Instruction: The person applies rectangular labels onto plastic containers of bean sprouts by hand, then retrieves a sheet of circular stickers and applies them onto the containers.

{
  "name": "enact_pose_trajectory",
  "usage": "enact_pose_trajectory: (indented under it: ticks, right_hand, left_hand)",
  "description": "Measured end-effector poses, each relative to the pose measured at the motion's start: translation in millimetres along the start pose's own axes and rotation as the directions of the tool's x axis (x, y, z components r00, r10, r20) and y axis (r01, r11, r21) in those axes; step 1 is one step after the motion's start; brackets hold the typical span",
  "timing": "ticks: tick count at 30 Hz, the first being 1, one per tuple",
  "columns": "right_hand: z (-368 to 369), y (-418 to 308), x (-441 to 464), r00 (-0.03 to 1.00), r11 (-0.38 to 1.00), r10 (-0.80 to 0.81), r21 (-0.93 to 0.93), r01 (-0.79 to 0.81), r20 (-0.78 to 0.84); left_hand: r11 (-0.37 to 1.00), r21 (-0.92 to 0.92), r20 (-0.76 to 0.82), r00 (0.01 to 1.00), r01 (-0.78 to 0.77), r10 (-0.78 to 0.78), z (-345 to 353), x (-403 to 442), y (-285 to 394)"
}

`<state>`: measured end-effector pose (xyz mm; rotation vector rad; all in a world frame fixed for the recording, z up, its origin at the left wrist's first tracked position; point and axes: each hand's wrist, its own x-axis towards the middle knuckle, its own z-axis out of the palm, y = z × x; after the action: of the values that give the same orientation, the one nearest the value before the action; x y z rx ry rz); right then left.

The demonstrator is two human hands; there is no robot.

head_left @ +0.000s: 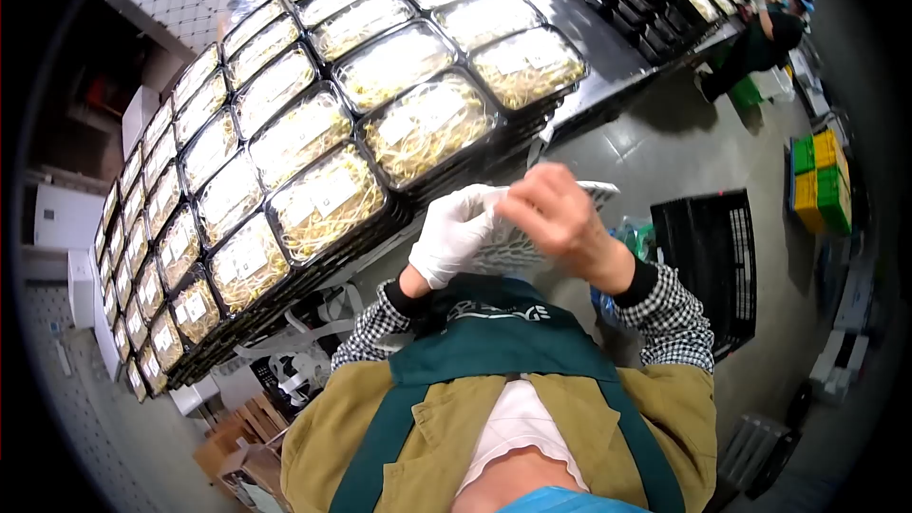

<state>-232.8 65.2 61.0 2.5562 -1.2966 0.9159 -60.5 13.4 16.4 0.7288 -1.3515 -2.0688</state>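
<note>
My left hand [449, 236], in a white glove, is closed in front of my chest, its fingertips at the edge of a white sheet [600, 192] with a grey pattern. Close against it is my right hand [559, 220], bare and slightly blurred, with curled fingers over the sheet. What its fingertips hold is hidden. Just beyond my hands stand stacked black trays of bean sprouts [429, 128], wrapped in clear film, with white labels on many of them. The nearest tray [326, 201] lies to the left of my gloved hand.
The trays cover much of a metal table [608, 62]. More stacked trays [655, 0] stand at the far right, near another person [765, 43]. A black crate [708, 266] is on the floor to my right, with green and yellow crates [819, 180] beyond. Cardboard boxes [249, 461] lie lower left.
</note>
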Motion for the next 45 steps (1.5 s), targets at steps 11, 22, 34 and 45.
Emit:
enact_pose_trajectory:
  ticks: [11,22,34,45]
  right_hand:
    - [62,163,19,0.712,0.629,0.700,0.526,-0.572,-0.064]
    - [72,214,66,0.669,0.629,0.741,0.398,-0.667,-0.051]
    - [119,274,112,0.839,0.780,0.537,-0.330,-0.532,-0.083]
    - [179,317,180,0.807,0.799,0.590,-0.146,-0.583,0.007]
  left_hand:
    - [0.979,0.167,-0.203,0.968,-0.117,0.151,1,12,5]
    - [0.964,0.222,-0.175,0.967,-0.144,0.184,-37,-8,31]
    - [0.903,0.275,-0.107,0.923,-0.331,0.371,-72,-23,53]
    - [0.887,0.338,-0.287,0.862,-0.316,0.417,-80,-16,81]
